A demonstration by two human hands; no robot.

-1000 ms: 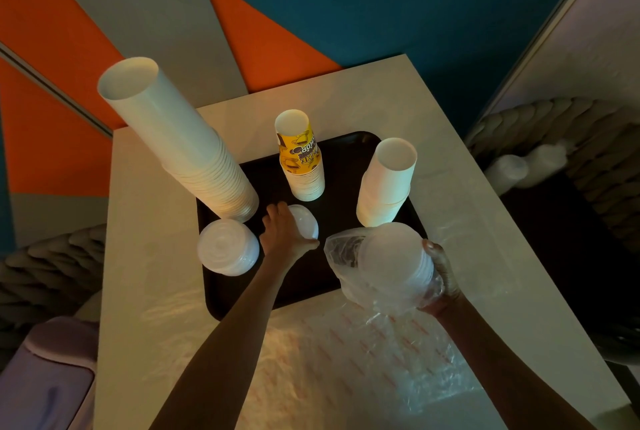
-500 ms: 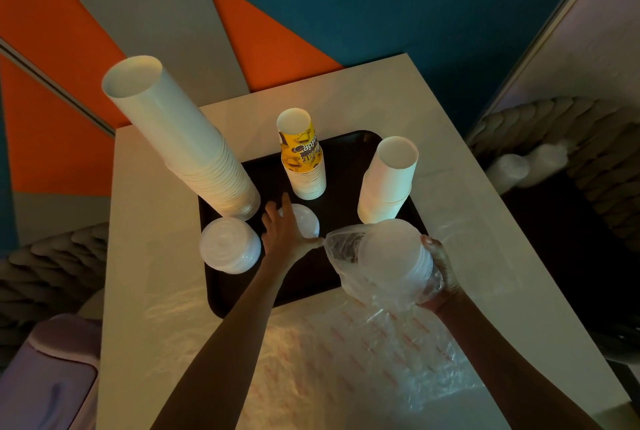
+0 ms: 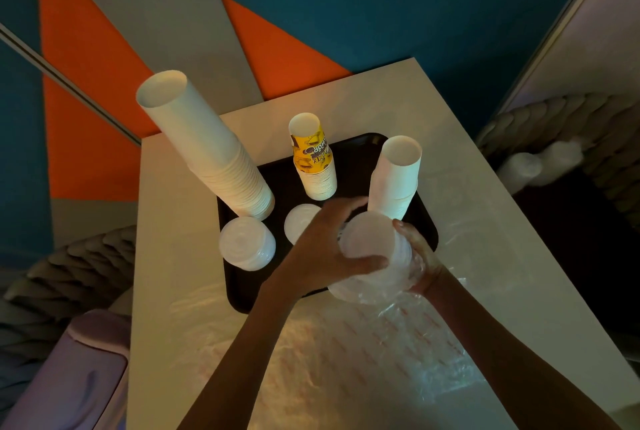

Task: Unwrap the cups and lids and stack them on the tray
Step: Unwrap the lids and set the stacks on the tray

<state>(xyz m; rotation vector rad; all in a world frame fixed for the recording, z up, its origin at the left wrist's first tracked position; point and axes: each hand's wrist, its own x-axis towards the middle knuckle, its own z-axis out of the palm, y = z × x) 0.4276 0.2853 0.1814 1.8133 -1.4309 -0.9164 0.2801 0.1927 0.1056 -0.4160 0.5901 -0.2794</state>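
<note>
A black tray (image 3: 377,140) on the white table carries a tall leaning stack of white cups (image 3: 207,149), a short stack topped by a yellow printed cup (image 3: 313,159) and a medium white cup stack (image 3: 396,176). Two unwrapped lid stacks sit at its near side: a larger lid stack (image 3: 246,243) on the left, a smaller lid stack (image 3: 299,223) in the middle. Over the tray's near right corner both hands hold a stack of lids in clear plastic wrap (image 3: 372,253). My left hand (image 3: 327,242) grips its top and left side. My right hand (image 3: 414,249) grips its right side.
Crumpled clear wrap with red print (image 3: 346,346) lies on the table (image 3: 166,256) in front of the tray. More wrapped white items (image 3: 540,166) rest on a woven seat at the right. A pale bin lid (image 3: 69,377) shows at the lower left.
My left hand has left the small lid stack in the tray's middle and moved right onto the wrapped lids. The right hand still holds that bundle in about the same spot.
</note>
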